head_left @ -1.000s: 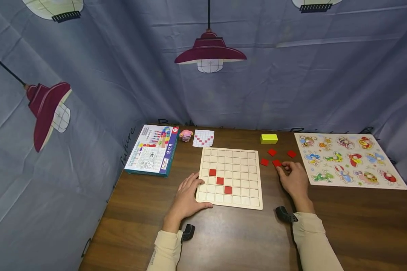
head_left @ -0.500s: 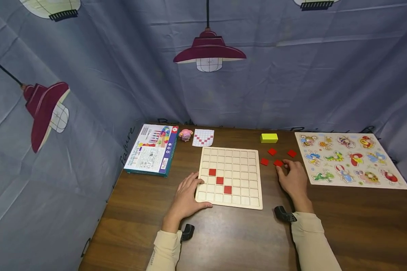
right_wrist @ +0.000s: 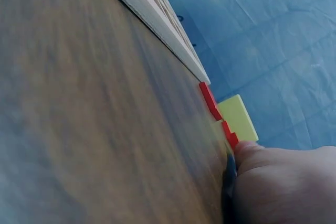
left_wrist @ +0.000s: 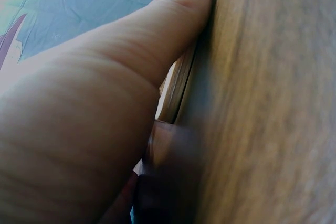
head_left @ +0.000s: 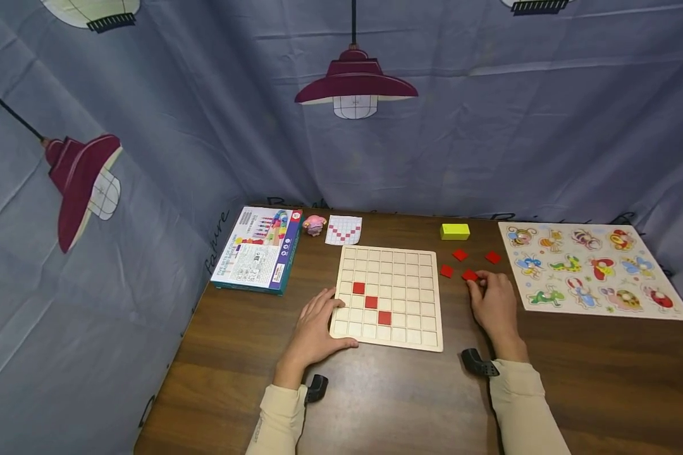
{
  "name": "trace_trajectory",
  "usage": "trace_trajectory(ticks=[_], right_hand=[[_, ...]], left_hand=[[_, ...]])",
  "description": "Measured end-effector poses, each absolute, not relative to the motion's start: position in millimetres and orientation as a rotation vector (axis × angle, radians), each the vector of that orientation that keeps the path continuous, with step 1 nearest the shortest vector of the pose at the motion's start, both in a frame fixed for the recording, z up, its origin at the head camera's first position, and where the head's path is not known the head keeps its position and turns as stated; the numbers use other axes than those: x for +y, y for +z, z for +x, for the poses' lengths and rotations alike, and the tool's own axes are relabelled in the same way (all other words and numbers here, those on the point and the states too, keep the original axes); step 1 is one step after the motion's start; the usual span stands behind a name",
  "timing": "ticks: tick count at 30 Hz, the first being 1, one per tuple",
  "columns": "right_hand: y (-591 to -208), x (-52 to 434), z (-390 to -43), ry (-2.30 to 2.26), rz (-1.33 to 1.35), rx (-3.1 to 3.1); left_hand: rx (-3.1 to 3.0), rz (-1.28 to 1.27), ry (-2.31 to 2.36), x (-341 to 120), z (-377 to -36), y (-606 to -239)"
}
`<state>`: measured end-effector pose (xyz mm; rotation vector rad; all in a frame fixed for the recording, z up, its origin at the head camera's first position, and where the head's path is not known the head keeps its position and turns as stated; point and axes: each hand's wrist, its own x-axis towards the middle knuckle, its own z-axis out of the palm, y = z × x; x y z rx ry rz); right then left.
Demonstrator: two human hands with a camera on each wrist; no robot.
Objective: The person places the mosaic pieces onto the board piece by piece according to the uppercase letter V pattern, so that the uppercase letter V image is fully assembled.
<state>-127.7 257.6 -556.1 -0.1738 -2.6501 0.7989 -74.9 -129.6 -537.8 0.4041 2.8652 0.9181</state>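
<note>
Seen from the head camera, a person in pale sleeves works at a brown worktop (head_left: 398, 404), the left hand (head_left: 313, 328) spread wide around the near left corner of a gridded wooden board (head_left: 398, 268), thumb at its near edge and fingers at its left side. Three inlaid red squares (head_left: 371, 303) run diagonally down to the right across the board. To its right, the right hand (head_left: 496, 308) is drawn in narrow, thumb and forefinger pinching a red tile (head_left: 469, 275) at the worktop's surface. Three loose tiles (head_left: 460, 254) lie near it, with a yellow block (head_left: 455, 232) behind. A printed card (head_left: 343, 230) showing a red V, a pink figurine (head_left: 314, 225) and a boxed set (head_left: 256, 249) line the far left; an insect puzzle (head_left: 594, 270) lies at right, before a grey-blue curtain (head_left: 489, 139) printed with lamps.

From the left wrist, the thumb fills the foreground, its tip at the board's edge; the other fingers are mostly hidden.

From the right wrist, the thumb touches red at the frame's lower right, the yellow block just beyond and the board's corner near another tile; the grip's far side is hidden.
</note>
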Motion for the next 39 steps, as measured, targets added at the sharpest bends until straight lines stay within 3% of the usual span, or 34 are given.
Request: trace_trajectory(ticks=[17,26,39], right_hand=[[-553.1,238.0,-111.8,0.877,-0.067,-2.577],[-538.3,195.3,-111.7,0.939,0.095,-2.653],[-521.9,122.7,-137.5,0.985,0.431,-2.726]], left_hand=[[2.867,0.408,0.923,-128.7,-75.6,-540.5],[2.858,0.405,0.924,-128.9,-76.9,-540.8],[2.855,0.405,0.918,-128.7,-76.3,-536.6]])
